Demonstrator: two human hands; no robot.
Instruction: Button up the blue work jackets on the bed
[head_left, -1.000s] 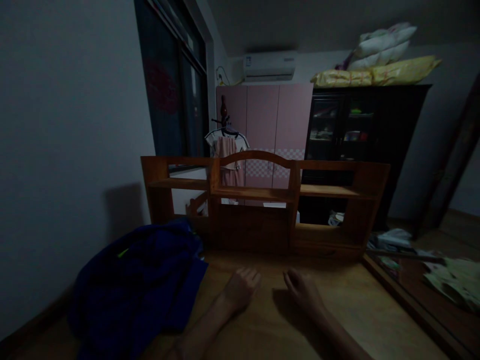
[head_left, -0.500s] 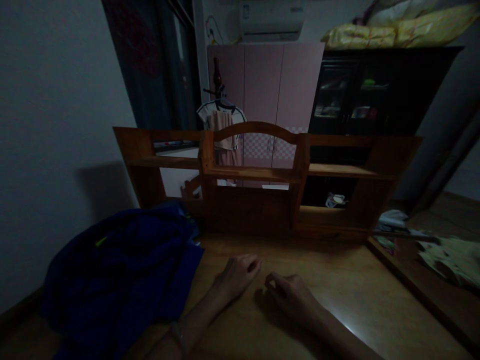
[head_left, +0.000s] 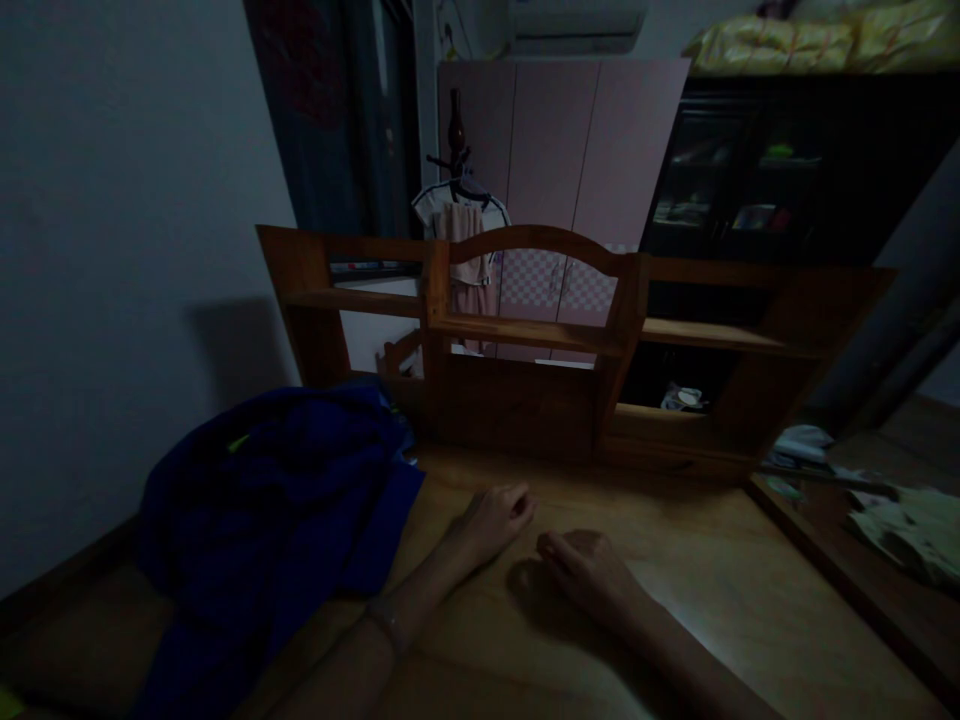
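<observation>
My left hand point(head_left: 493, 518) rests on the wooden desk top point(head_left: 697, 590), fingers curled loosely, with nothing visible in it. My right hand point(head_left: 589, 570) lies a little to its right, fingers bent under into a loose fist, nothing seen in it. The two hands are close but apart. A heap of dark blue cloth point(head_left: 277, 510) lies on the desk just left of my left forearm. The room is very dim.
A wooden desk hutch point(head_left: 540, 350) with open shelves stands across the back of the desk. Behind it are a pink wardrobe point(head_left: 570, 150), a dark glass-door cabinet point(head_left: 750, 190) and a clothes stand point(head_left: 459, 215). Light clutter point(head_left: 896, 520) lies at the right.
The view has tilted down and shifted. My right hand's fingers have curled in from a looser spread, and both hands have drawn slightly closer together.
</observation>
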